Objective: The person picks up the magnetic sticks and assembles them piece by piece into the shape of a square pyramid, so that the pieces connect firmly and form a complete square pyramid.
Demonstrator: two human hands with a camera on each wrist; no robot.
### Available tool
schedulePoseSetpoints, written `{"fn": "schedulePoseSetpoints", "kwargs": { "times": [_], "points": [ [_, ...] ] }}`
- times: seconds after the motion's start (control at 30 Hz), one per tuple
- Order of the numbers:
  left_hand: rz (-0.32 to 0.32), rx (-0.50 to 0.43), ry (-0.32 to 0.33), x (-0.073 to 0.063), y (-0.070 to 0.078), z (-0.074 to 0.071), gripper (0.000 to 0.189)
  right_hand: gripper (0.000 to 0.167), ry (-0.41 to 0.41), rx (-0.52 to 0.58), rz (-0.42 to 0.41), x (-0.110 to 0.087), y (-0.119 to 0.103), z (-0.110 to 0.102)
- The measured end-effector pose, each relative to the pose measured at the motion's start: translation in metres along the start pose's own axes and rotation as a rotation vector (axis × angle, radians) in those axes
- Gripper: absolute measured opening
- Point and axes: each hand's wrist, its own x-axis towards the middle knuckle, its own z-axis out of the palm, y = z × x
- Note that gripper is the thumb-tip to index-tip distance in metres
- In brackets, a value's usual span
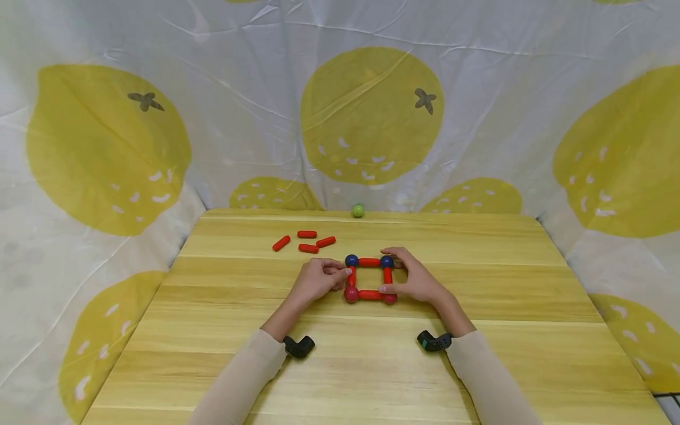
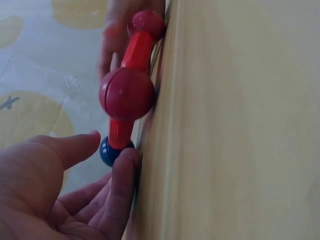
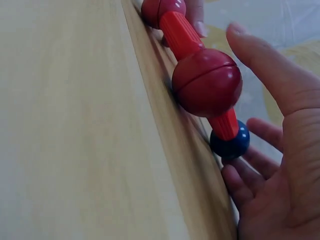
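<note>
A square of red rods point(image 1: 369, 262) lies on the table, joined by a ball at each corner. Two blue balls point(image 1: 352, 260) form the far corners and two dark red balls point(image 1: 352, 294) the near ones. My left hand point(image 1: 317, 278) is at the left side, its thumb tip overlapping the left rod point(image 1: 352, 281) in the head view. In the left wrist view its thumb stands apart from the fingers, one fingertip right at a blue ball point(image 2: 108, 152). My right hand point(image 1: 417, 278) spans the right side with thumb and fingers spread, fingers behind the blue ball point(image 3: 231, 142).
Several loose red rods point(image 1: 307, 234) lie beyond the square to the left. A green ball point(image 1: 358, 211) sits at the table's far edge. Cloth with a lemon print point(image 1: 372, 118) hangs behind and beside the wooden table point(image 1: 350, 378).
</note>
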Motion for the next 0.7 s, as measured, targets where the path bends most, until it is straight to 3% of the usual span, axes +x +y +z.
{"fn": "schedulePoseSetpoints", "kwargs": {
  "times": [0.2, 0.37, 0.53, 0.7],
  "points": [
    [0.185, 0.117, 0.114, 0.006, -0.01, -0.032, 0.034, 0.105, -0.107, 0.023, -0.059, -0.01, -0.001, -0.005],
    [0.307, 0.258, 0.188, 0.014, -0.016, -0.057, 0.039, 0.114, -0.113, -0.012, -0.055, -0.014, -0.002, -0.006],
    [0.341, 0.442, 0.208, 0.023, -0.022, -0.072, 0.046, 0.117, -0.108, -0.06, -0.056, -0.016, -0.003, -0.007],
    [0.319, 0.505, 0.161, 0.03, -0.025, -0.08, 0.049, 0.118, -0.107, -0.063, -0.072, -0.017, -0.001, -0.006]
  ]
}}
